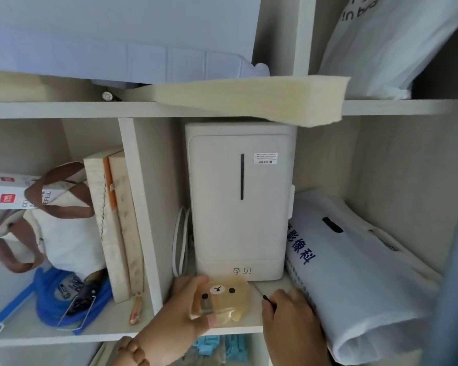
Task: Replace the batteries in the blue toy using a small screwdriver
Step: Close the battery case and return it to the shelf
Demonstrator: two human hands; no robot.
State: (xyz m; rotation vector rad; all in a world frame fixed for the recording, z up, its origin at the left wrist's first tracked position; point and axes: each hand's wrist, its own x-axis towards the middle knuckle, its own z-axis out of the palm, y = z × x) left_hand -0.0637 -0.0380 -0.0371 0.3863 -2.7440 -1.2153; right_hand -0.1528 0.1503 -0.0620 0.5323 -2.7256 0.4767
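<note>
My left hand (180, 315) grips a translucent tan case with a bear face (222, 297) at the front of a white shelf board (257, 322). My right hand (288, 320) is beside it on the right, fingers closed on a thin dark tool (265, 297) whose tip pokes out toward the case; whether it is a screwdriver I cannot tell. No blue toy is clearly visible; something light blue (220, 346) shows below the shelf between my hands, blurred.
A white box-shaped appliance (238, 202) stands right behind the bear case. A white plastic bag with blue lettering (354, 265) lies to the right. Left compartment holds a cloth bag (64, 228), wooden boards (117, 223), a blue bag with batteries (69, 294). A foam slab (249, 99) overhangs above.
</note>
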